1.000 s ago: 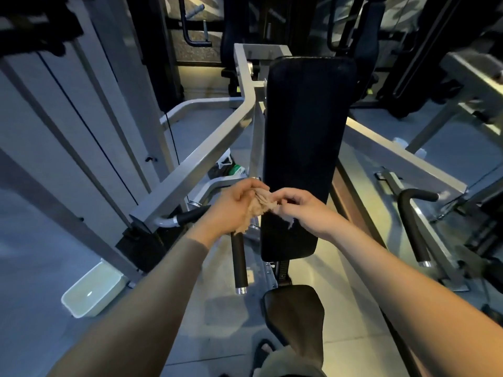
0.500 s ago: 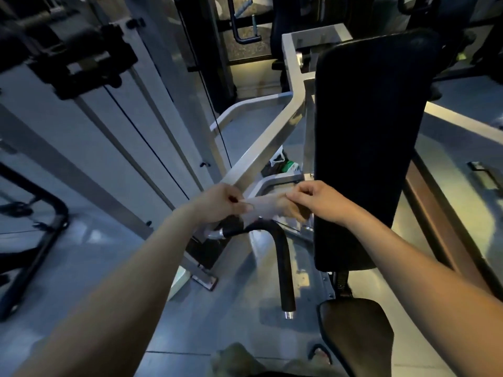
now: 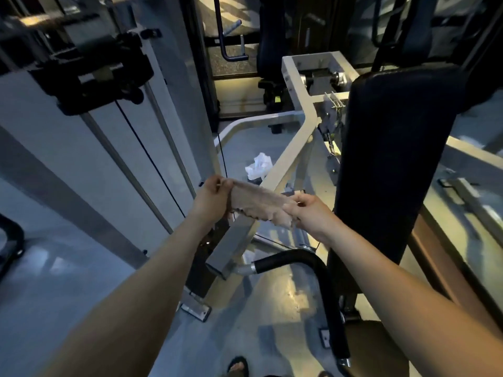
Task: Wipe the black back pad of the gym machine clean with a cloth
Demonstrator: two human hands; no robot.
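The tall black back pad (image 3: 394, 159) stands upright at the right of the view. A pale beige cloth (image 3: 261, 204) is stretched out between my two hands, left of the pad and not touching it. My left hand (image 3: 213, 198) pinches the cloth's left end. My right hand (image 3: 313, 213) pinches its right end, close to the pad's left edge.
The machine's grey steel arm (image 3: 288, 164) slants down behind the cloth, ending in a black foam handle (image 3: 313, 270). A white crumpled bag (image 3: 258, 165) lies on the floor behind. A weight-stack tower (image 3: 109, 131) with cables fills the left. The black seat (image 3: 381, 346) is at lower right.
My hands have pulled apart, spreading the bunched cloth out flat. The view has swung left, so the pad now lies at the right.
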